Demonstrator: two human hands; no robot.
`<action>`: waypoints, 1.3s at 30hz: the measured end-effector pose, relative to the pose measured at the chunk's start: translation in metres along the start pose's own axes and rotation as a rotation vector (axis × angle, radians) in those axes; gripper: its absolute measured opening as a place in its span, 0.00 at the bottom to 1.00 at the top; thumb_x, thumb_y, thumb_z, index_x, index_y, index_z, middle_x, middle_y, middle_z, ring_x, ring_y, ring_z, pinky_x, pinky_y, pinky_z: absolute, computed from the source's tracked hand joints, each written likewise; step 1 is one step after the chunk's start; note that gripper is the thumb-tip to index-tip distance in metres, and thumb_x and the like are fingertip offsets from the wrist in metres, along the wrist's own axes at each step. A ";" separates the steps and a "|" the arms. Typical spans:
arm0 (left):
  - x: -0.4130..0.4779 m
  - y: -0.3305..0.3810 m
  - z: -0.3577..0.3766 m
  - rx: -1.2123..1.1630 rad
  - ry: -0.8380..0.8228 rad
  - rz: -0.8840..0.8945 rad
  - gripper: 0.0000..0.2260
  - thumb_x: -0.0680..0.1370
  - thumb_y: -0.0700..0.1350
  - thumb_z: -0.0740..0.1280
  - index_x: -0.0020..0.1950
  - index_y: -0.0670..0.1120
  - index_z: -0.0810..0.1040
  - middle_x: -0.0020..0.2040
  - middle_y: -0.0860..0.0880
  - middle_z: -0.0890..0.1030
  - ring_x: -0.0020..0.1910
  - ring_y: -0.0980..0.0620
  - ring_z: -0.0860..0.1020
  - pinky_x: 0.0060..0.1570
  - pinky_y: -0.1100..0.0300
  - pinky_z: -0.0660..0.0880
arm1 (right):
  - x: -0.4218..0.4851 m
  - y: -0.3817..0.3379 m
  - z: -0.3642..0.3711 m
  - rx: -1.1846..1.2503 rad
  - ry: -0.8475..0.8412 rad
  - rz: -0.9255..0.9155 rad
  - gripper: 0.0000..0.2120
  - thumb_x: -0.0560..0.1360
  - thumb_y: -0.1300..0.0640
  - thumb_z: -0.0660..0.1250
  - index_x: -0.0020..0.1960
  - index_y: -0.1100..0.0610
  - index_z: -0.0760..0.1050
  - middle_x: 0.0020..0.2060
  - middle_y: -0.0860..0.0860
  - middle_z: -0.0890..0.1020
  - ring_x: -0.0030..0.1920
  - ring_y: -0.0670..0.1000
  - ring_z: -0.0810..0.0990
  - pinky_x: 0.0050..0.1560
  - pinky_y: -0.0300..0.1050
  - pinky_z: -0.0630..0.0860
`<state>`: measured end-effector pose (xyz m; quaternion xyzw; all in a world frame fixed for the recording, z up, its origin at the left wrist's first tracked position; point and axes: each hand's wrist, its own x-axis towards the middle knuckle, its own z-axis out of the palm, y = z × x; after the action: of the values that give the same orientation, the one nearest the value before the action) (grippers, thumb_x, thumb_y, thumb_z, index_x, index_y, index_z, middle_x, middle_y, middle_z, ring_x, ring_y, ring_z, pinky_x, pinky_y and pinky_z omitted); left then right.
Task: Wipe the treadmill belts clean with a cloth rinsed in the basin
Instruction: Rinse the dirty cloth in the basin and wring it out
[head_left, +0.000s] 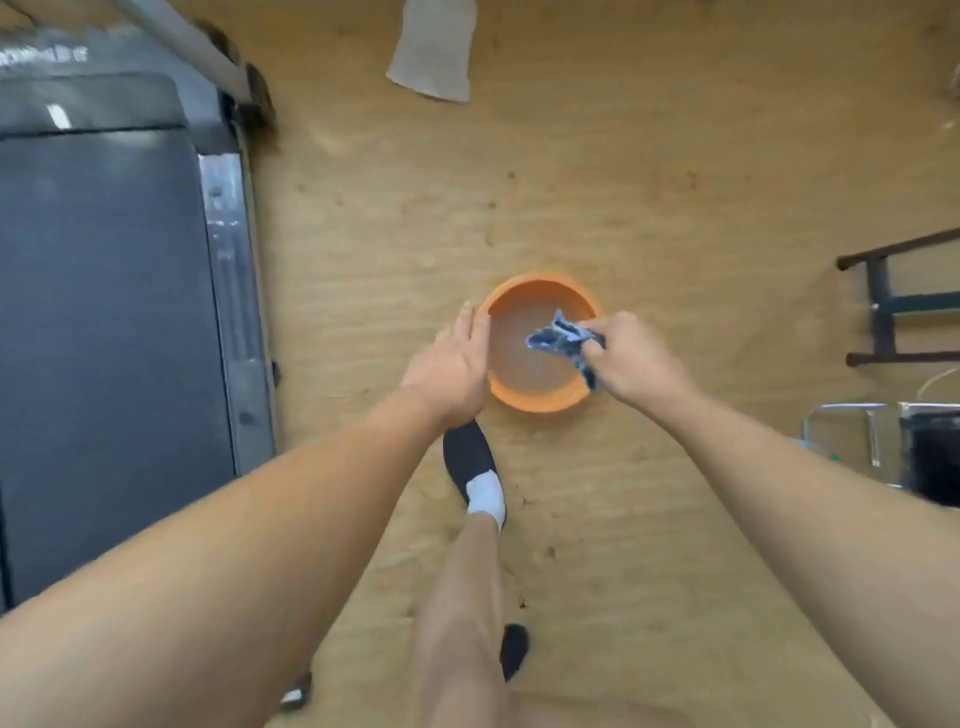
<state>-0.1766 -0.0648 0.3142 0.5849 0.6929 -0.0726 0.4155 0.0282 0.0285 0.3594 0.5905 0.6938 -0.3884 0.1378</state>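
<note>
Treadmill belt (104, 338) is seen at the far left, dark and flat, beside the wooden floor (649, 182). The left hand (457, 364) is held flat, fingers straight, at the left rim of the orange basin (540, 402). Over the basin, a dark crumpled cloth (563, 340) is gripped in the curled fingers of the right hand (626, 358).

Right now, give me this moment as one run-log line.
step: rinse | right hand: grips cloth over basin | left hand: open, at basin rim | treadmill belt: untouched
</note>
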 end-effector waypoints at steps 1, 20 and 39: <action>0.042 -0.003 0.021 0.007 -0.030 0.013 0.33 0.85 0.41 0.57 0.87 0.43 0.46 0.88 0.43 0.44 0.84 0.38 0.56 0.77 0.42 0.65 | 0.041 0.025 0.011 0.006 -0.013 -0.012 0.13 0.74 0.63 0.59 0.40 0.55 0.81 0.33 0.54 0.82 0.35 0.56 0.78 0.34 0.46 0.70; 0.307 0.009 0.295 -0.999 0.308 -0.364 0.18 0.83 0.50 0.71 0.72 0.50 0.76 0.52 0.49 0.80 0.47 0.53 0.80 0.52 0.59 0.77 | 0.315 0.202 0.195 0.753 -0.308 0.242 0.08 0.76 0.61 0.74 0.54 0.57 0.80 0.47 0.55 0.87 0.47 0.55 0.88 0.55 0.58 0.85; 0.334 -0.009 0.286 -0.649 0.274 -0.368 0.07 0.83 0.50 0.69 0.45 0.53 0.81 0.42 0.52 0.82 0.44 0.47 0.81 0.44 0.52 0.74 | 0.325 0.233 0.242 1.051 -0.314 0.532 0.20 0.70 0.46 0.82 0.56 0.57 0.85 0.46 0.51 0.88 0.38 0.47 0.81 0.41 0.43 0.80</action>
<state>-0.0346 0.0151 -0.0939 0.2937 0.8220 0.1557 0.4624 0.0930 0.0898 -0.0993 0.6680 0.2093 -0.7138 0.0208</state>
